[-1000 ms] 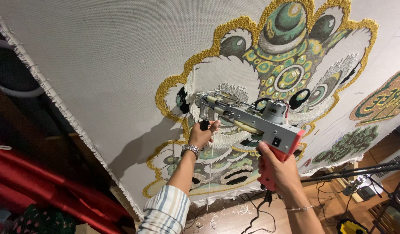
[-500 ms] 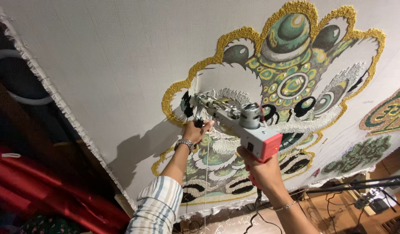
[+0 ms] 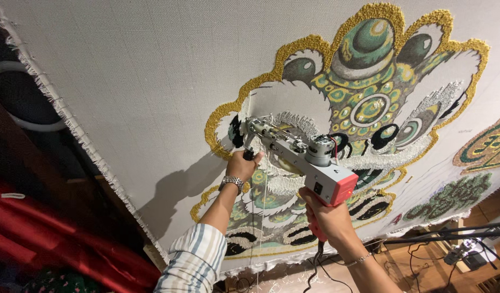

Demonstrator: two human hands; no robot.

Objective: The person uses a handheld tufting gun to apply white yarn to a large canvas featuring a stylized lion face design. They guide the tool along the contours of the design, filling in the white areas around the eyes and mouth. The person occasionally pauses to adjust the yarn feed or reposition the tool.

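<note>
A grey and red tufting gun [image 3: 301, 157] is pressed with its needle end against a stretched white cloth [image 3: 141, 81]. My left hand [image 3: 242, 164], with a metal wristwatch and a striped sleeve, grips the gun's front handle. My right hand [image 3: 327, 220] grips the red rear handle, a thin bracelet on its wrist. The cloth carries a tufted lion-head design [image 3: 364, 103] in green, gold, white and black. The needle sits at the design's left side, near a black patch inside the gold outline. White yarn [image 3: 263, 190] hangs down from the gun.
The cloth's frayed edge [image 3: 71, 125] runs along a wooden frame at left. Red fabric [image 3: 55, 228] lies at the lower left. A black power cord [image 3: 315, 266] drops from the gun. Another tufted motif [image 3: 486, 144] is at the right edge. A dark bar and cables [image 3: 450, 244] are at the lower right.
The view has shifted, so the design sits further right and higher in the picture. Both hands hold the gun against the cloth at about the same spot on the design.
</note>
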